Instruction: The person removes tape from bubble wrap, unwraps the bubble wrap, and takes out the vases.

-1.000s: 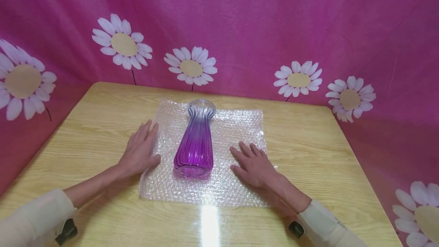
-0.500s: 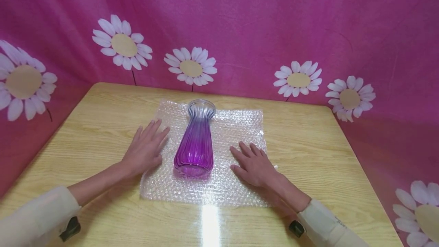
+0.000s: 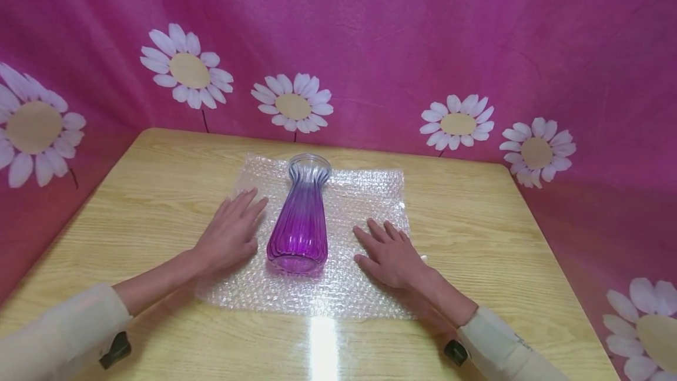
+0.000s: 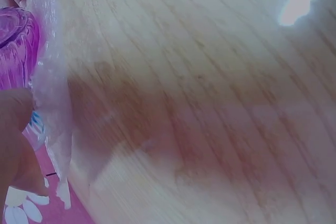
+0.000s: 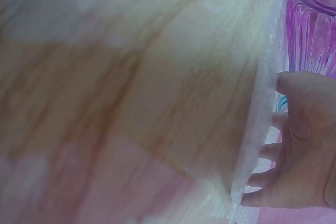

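A ribbed glass vase (image 3: 298, 225), purple at the base and clear at the neck, lies on its side on a sheet of bubble wrap (image 3: 349, 301), its mouth toward the far side. My left hand (image 3: 230, 234) is over the wrap's left part, fingers extended, fingertips close to the vase. On the right part of the wrap my right hand (image 3: 390, 256) rests palm down with its fingers spread, apart from the vase. The right wrist view shows the spread fingers (image 5: 270, 151) along the wrap's edge. In the left wrist view only part of the hand (image 4: 16, 140) shows.
The wooden table (image 3: 476, 222) extends on all sides of the wrap. Behind and beside it hangs a pink curtain (image 3: 370, 34) with big white daisies. A bright light reflection lies on the tabletop near the front. A dark device sits under each sleeve.
My left hand has moved right, from the wrap's left edge in toward the vase. The near left corner of the wrap shows farther left. The right hand and the vase stay put.
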Tool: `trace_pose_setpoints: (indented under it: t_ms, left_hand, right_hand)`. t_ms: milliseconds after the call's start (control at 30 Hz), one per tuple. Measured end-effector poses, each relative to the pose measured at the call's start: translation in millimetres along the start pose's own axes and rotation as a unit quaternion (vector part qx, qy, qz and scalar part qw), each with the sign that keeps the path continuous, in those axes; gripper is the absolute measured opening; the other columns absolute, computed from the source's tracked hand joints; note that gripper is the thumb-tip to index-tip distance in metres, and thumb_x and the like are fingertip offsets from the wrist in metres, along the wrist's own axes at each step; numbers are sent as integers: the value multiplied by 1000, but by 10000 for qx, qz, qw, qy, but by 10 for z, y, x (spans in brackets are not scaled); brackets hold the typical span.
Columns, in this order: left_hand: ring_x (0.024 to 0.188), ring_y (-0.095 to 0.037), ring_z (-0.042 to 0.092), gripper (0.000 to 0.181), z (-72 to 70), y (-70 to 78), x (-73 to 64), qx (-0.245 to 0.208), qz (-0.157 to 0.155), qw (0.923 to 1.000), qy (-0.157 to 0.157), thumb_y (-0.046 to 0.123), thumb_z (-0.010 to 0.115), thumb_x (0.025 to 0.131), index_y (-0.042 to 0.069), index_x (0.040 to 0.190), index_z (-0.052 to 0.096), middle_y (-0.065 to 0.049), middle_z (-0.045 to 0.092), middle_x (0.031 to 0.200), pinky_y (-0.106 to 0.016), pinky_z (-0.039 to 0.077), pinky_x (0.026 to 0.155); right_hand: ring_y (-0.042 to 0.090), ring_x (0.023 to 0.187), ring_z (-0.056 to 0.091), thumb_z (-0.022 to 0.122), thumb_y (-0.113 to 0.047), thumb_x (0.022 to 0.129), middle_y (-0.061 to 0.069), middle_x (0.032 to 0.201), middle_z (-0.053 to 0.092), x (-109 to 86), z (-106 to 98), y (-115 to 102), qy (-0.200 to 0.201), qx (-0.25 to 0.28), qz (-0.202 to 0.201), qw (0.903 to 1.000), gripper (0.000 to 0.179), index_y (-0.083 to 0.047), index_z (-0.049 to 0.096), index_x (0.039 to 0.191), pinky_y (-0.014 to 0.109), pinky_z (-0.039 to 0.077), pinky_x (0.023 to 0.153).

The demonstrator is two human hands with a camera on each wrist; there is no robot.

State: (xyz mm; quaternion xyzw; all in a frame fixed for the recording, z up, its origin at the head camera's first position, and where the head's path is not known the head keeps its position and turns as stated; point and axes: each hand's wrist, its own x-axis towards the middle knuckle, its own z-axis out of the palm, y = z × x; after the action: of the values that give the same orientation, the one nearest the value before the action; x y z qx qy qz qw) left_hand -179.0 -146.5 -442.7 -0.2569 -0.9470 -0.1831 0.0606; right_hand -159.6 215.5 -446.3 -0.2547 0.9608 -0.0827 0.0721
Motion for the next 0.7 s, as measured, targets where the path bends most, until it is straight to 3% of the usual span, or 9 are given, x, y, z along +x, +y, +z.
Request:
trace_pose_setpoints:
  t_ms: [400,700]
  left_hand:
    - [143,-44,24,80,51,74,87,-371,163,9991,95,8,71,82,0,153,34,-29,26,156,-61,18,116]
    - [142,-43,28,62,73,162,159,-523,116,9984,184,16,62,98,6,153,37,-27,27,157,-61,23,115]
  right_hand:
    - [53,142,20,43,-45,104,21,160,24,10,12,8,-42,0,44,10000,62,-15,33,157,69,20,112]
    - [53,143,19,43,-46,104,20,161,22,-3,6,-4,-81,38,101,9999,62,-17,31,158,69,19,112]
